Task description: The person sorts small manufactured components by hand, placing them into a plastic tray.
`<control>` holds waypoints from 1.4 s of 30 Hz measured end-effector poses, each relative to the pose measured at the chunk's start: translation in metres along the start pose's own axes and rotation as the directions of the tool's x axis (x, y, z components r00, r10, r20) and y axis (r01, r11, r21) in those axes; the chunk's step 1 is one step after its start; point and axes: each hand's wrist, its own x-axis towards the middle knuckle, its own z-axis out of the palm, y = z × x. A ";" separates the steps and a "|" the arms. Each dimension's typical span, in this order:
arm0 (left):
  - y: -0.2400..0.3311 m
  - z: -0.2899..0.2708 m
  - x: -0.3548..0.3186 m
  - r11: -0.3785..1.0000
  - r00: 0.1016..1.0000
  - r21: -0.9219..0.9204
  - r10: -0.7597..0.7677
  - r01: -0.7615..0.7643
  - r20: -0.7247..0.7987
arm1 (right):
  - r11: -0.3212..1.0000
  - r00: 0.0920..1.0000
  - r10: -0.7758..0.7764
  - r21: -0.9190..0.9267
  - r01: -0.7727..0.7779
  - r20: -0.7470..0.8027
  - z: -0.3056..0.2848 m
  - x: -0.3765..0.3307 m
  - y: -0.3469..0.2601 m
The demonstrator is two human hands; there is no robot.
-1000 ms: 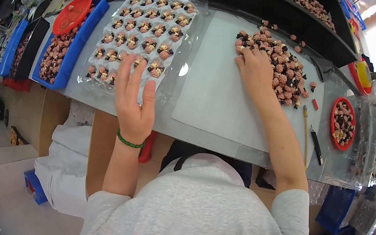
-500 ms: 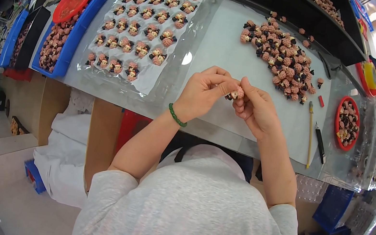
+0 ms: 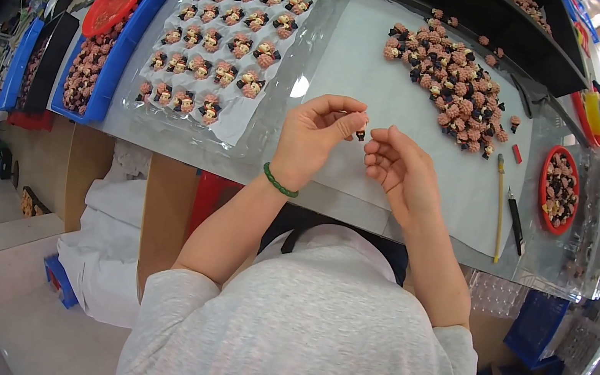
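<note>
My left hand (image 3: 313, 137), with a green bead bracelet on the wrist, pinches a tiny dark figurine (image 3: 360, 133) between thumb and forefinger above the white work mat (image 3: 349, 63). My right hand (image 3: 400, 168) hovers just right of it, fingers curled and loosely apart, holding nothing that I can see. A clear plastic blister tray (image 3: 264, 116) to the left holds rows of small pink figurines (image 3: 232, 45). A loose heap of the same pink and black figurines (image 3: 452, 78) lies on the mat at the upper right.
Blue bins (image 3: 120, 67) with pink pieces and a red round lid (image 3: 113, 3) stand at the left. A red dish of pieces (image 3: 560, 187), a yellow pencil (image 3: 497, 205) and a black pen (image 3: 515, 221) lie at the right. Dark trays (image 3: 496, 15) run along the back.
Both hands left the tray and the heap and came together over the mat's near edge. Now the left hand holds the small piece alone and the right hand has drawn slightly away.
</note>
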 end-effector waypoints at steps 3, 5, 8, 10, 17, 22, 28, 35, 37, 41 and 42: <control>0.001 0.001 -0.001 0.972 0.977 -0.157 -0.193 0.177 -0.094 | 0.825 0.906 -0.419 -0.439 0.355 -0.056 0.013 -0.001 0.014; 0.003 0.002 -0.003 0.963 0.973 -0.179 -0.220 0.204 -0.076 | 0.748 0.850 -0.525 -0.456 0.482 0.037 0.012 0.000 0.020; 0.003 0.002 -0.004 0.963 0.974 -0.175 -0.220 0.206 -0.062 | 0.704 0.813 -0.577 -0.456 0.544 0.078 0.009 0.001 0.023; 0.001 0.002 -0.004 0.936 0.970 -0.272 -0.240 0.223 -0.032 | 0.655 0.781 -0.615 -0.484 0.580 0.104 0.005 0.001 0.026; 0.008 0.008 -0.010 0.843 0.963 -0.475 -0.265 0.252 0.040 | -0.186 0.340 -0.773 -0.705 0.685 0.535 -0.006 0.008 0.019; 0.005 -0.002 -0.010 0.837 0.937 -0.463 -0.346 0.291 -0.036 | -0.257 0.399 -0.648 -0.679 0.688 0.649 0.006 0.008 0.000; 0.015 0.002 -0.010 0.806 0.915 -0.479 -0.403 0.348 -0.013 | -0.572 0.294 -0.716 -0.773 0.274 0.634 -0.007 0.077 -0.063; 0.014 -0.007 -0.009 0.854 0.913 -0.359 -0.408 0.376 -0.016 | -0.597 0.393 -0.652 -0.758 0.262 0.649 -0.002 0.072 -0.053; 0.012 -0.007 -0.002 0.879 0.919 -0.302 -0.394 0.369 -0.027 | -0.460 0.404 -0.672 -0.778 0.428 0.620 0.006 0.047 -0.034; 0.000 -0.003 0.002 0.886 0.915 -0.236 -0.400 0.399 0.044 | -0.325 0.383 -0.673 -0.718 0.616 0.633 0.012 0.013 -0.003; -0.001 -0.002 0.001 0.908 0.932 -0.216 -0.361 0.358 0.029 | -0.241 0.395 -0.706 -0.725 0.645 0.587 0.012 0.009 0.002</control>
